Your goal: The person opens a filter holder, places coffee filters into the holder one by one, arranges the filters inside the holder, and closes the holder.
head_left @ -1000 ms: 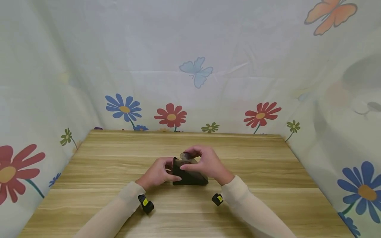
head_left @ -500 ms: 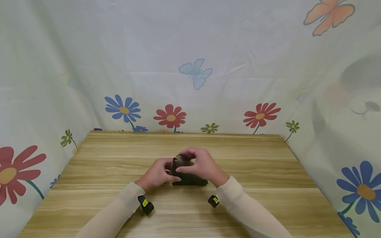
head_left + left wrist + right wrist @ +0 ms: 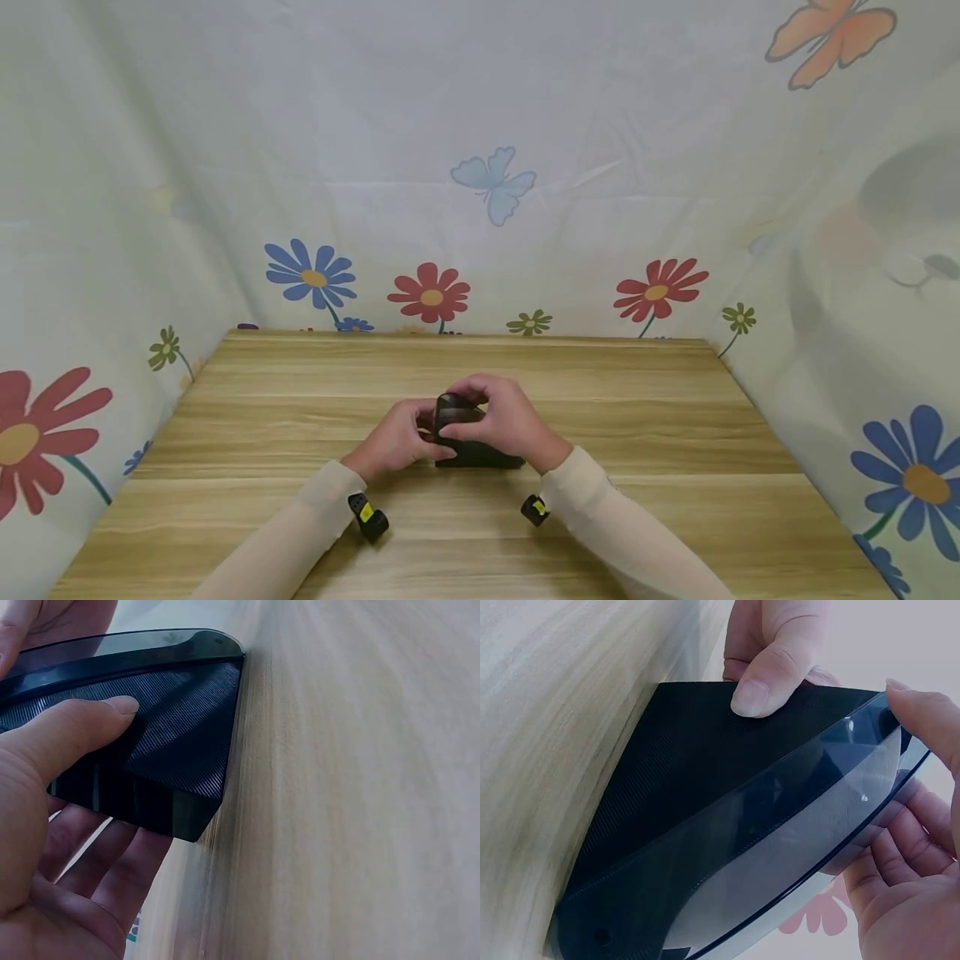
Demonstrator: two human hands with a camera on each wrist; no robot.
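A black wedge-shaped box (image 3: 480, 455) with ribbed sides stands on the table, its kind unclear. Its sloping top has a smoky see-through cover (image 3: 810, 802), which lies down along the box. My left hand (image 3: 397, 437) grips the tall left end. In the left wrist view the thumb (image 3: 90, 727) presses the ribbed side (image 3: 180, 727), with fingers beneath. My right hand (image 3: 510, 421) holds the upper end of the cover from above. In the right wrist view its thumb (image 3: 922, 720) is at the cover's corner, with the other fingers behind.
The wood-grain table (image 3: 637, 400) extends on all sides of the box. A pale cloth (image 3: 360, 125) with flowers and butterflies hangs behind and beside it. Small black devices with yellow marks (image 3: 368, 518) sit at both cuffs.
My right hand has moved left and slightly down, bringing the raised clear cover down onto the box. The left hand and the box have barely moved.
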